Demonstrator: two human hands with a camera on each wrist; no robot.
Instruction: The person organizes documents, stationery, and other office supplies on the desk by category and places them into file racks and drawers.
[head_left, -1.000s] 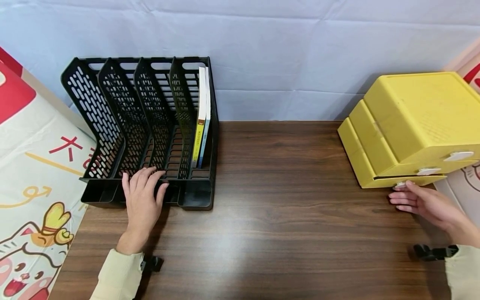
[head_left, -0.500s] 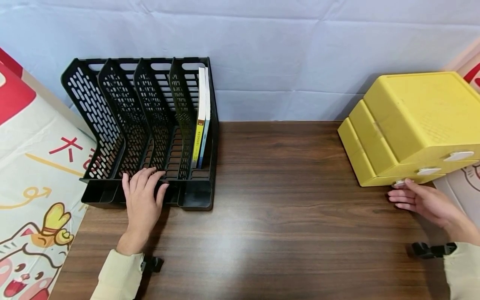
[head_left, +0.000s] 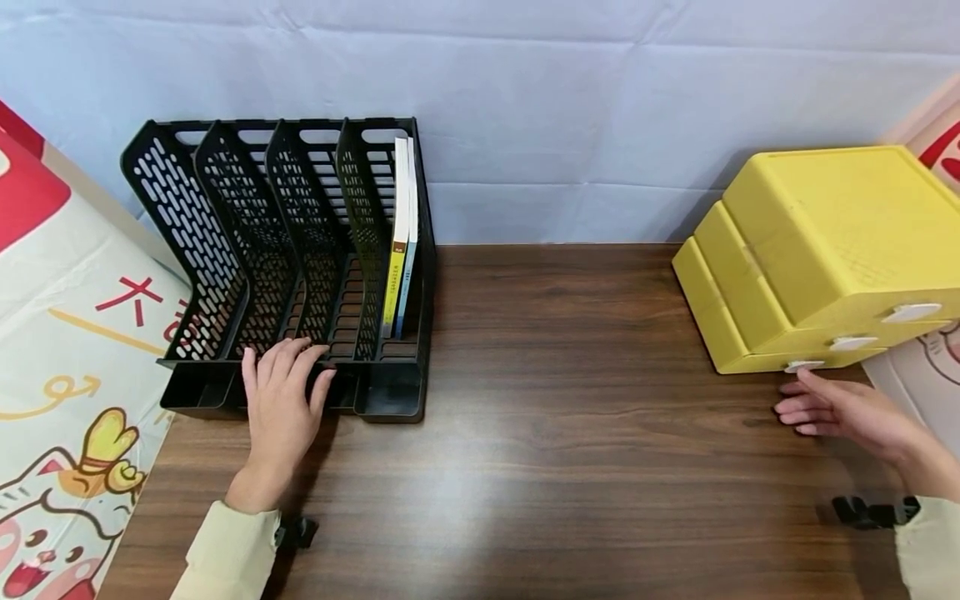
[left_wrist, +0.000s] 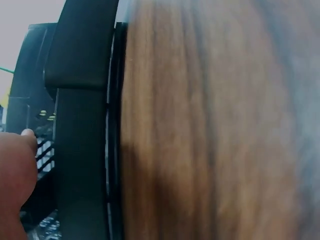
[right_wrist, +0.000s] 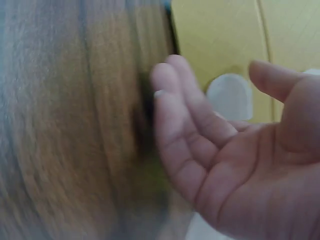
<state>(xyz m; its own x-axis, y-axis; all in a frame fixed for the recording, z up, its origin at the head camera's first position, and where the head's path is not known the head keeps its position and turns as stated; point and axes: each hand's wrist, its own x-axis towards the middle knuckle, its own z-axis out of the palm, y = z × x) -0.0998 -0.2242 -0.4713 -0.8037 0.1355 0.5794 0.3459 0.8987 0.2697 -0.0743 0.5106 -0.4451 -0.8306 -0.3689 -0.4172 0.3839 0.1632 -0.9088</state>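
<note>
My left hand [head_left: 282,408] rests on the front of a black file organizer [head_left: 382,392], fingers spread over the edge between its slots and the small front trays. At the far right stands a yellow drawer unit [head_left: 862,225] with three stacked drawers, all closed, each with a white pull tab. My right hand [head_left: 847,412] is just in front of the bottom drawer's white tab [head_left: 804,366], holding nothing. In the right wrist view its fingers are relaxed and the thumb stands apart from them, the white tab [right_wrist: 230,97] showing between.
Two thin books [head_left: 401,242] stand in the organizer's rightmost slot. A brown wooden table [head_left: 555,433] runs between the organizer and the drawers. Behind it hangs a pale cloth [head_left: 540,117], with a printed cartoon sheet [head_left: 75,467] on the left.
The bottom drawer, slightly open a second ago, is now pushed in flush. My right hand has let go of its tab and drawn slightly back. The left hand stays on the organizer.
</note>
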